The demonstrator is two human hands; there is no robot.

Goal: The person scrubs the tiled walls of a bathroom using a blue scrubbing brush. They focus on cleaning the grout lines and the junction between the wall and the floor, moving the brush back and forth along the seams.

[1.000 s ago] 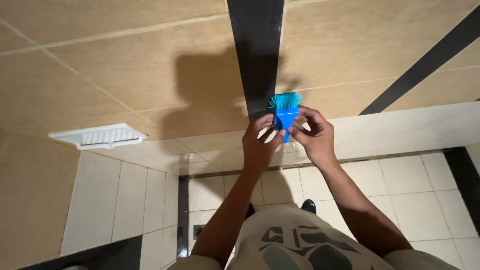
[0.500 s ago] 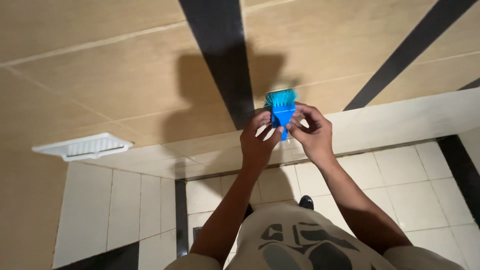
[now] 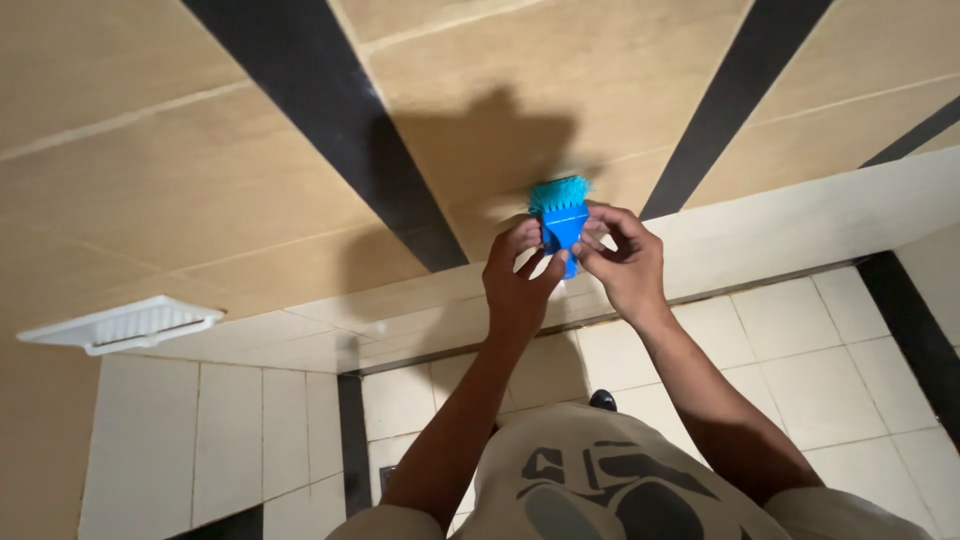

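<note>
Against the tan tiled wall (image 3: 180, 190), both hands meet around a small blue scrubbing brush (image 3: 562, 215). Its teal bristles point up and press toward the wall, just beside a wide black stripe (image 3: 330, 110) that runs diagonally across the tiles. A second black stripe (image 3: 745, 90) slants away on the other side of the brush.

On the left hand (image 3: 517, 290), the grip is closed lightly on the brush's blue handle, thumb and fingertips pinching its left edge. On the right hand (image 3: 625, 265), the grip is likewise closed on the handle, fingers curled over its right side and the thumb tucked beneath. The brush sits between the two hands, held upright above a pale ledge (image 3: 800, 215) that crosses the wall where it meets the lower tiling.

A shadow of the hands and brush falls on the tan wall above them. Far off to the left, a white plastic soap tray (image 3: 125, 325) juts from the wall. Below lies a floor of pale square tiles (image 3: 800, 350), and the person's light printed shirt (image 3: 600, 480) fills the bottom edge.
</note>
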